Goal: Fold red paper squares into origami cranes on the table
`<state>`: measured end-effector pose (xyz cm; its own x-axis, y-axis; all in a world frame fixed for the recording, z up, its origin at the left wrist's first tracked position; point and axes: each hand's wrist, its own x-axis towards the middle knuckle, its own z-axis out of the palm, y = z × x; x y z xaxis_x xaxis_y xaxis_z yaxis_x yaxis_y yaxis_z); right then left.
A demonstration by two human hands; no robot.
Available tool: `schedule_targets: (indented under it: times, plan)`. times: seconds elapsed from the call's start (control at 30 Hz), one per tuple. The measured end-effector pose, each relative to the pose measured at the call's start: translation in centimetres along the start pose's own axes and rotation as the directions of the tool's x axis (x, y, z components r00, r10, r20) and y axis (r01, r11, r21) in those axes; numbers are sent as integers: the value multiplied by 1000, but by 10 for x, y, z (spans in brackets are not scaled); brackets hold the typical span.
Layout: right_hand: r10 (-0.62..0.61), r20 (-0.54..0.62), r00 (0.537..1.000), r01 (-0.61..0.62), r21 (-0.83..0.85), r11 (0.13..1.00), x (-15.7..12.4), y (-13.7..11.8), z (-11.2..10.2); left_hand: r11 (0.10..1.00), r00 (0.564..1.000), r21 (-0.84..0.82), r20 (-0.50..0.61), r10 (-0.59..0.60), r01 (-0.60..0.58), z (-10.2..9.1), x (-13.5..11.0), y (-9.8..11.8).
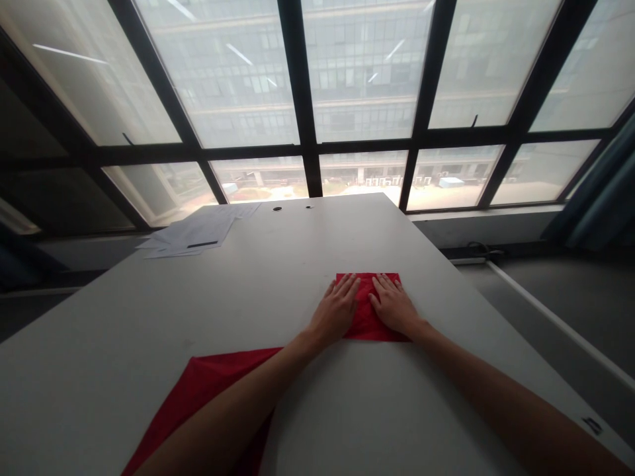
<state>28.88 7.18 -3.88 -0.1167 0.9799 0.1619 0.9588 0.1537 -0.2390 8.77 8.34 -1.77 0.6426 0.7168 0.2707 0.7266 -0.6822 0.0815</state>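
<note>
A red cloth (364, 317), squared off and flat like a folded piece, lies on the white table. My left hand (337, 307) rests palm down on its left part, fingers stretched out. On its right part lies my right hand (395, 305), also flat with the fingers spread. Neither hand grips anything. A larger red cloth (218, 377) is spread nearer to me on the left, partly covered by my left forearm.
Several white paper sheets (198, 228) lie at the table's far left, with a dark pen-like stick (202, 244) on them. Two cable holes mark the far edge. A small dark object (592, 425) sits near the right edge. Large windows stand beyond.
</note>
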Motion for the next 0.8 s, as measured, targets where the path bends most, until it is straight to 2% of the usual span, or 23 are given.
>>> schedule_targets:
  times: [0.03, 0.1, 0.2, 0.33, 0.4, 0.47, 0.53, 0.6, 0.7, 0.77, 0.8]
  plan:
    - [-1, 3, 1000, 1, 2, 1000, -1, 0, 0, 998, 996, -31, 56, 62, -61, 1, -1, 2]
    - [3, 5, 1000, -3, 3, 1000, -1, 0, -1, 991, 979, -73, 163, 119, -109, 3, -5, 4]
    - [33, 4, 999, -33, -3, 999, -1, -1, 1, 996, 968, -62, 240, 70, -56, 5, -9, -3]
    - [115, -22, 993, -116, -22, 993, 1, -2, 0, 992, 969, 31, 211, -124, 121, 2, -9, -21]
    - [159, -34, 987, -160, -33, 987, 0, -2, -3, 966, 955, 74, 151, -255, 246, -2, -5, -28]
    - [189, -55, 980, -192, -51, 980, -1, 0, -7, 945, 945, 79, 50, -323, 319, -7, -1, -28]
    - [198, -85, 976, -205, -79, 976, -4, 1, -11, 959, 958, 43, -73, -276, 279, -12, 3, -22]
    - [196, -113, 974, -208, -105, 972, -7, 0, -12, 986, 975, -11, -147, -166, 166, -13, 5, -11]
    - [172, -159, 972, -189, -103, 977, -9, -6, -10, 992, 994, -95, -61, -87, 81, -6, 4, 4]
    - [84, -174, 981, -99, -76, 992, -8, -10, -9, 993, 997, -97, 45, -70, 74, 0, 1, 7]
    - [5, -154, 988, -14, -56, 998, -7, -12, -9, 994, 994, -88, 89, -62, 70, 3, 0, 7]
